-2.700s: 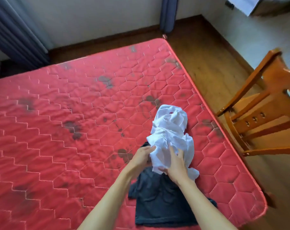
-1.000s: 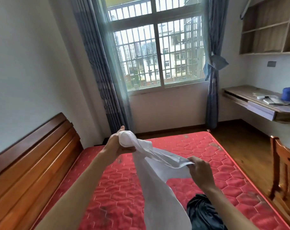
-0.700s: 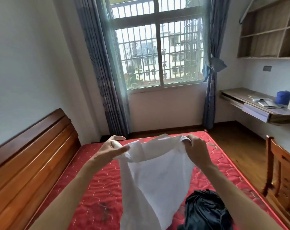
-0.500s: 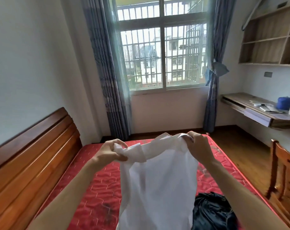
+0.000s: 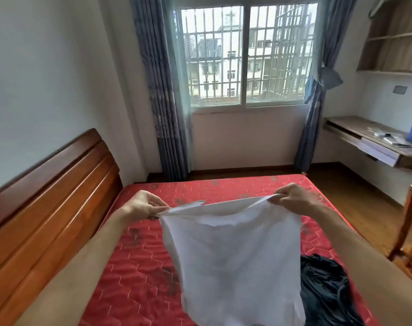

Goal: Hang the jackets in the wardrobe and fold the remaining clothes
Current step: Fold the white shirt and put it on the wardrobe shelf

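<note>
While L grip (image 5: 145, 205) at 9 and R grip (image 5: 292, 199) at 3 each pinch a top corner of the white shirt (image 5: 233, 255), it hangs long axis 12-6 over the bed (image 5: 139, 278), so prob. both must lower evenly to lay it flat.

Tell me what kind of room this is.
Most likely a bedroom: a red mattress lies against a wooden headboard, blue curtains frame a barred window, and a wall-mounted desk stands at the right.
</note>
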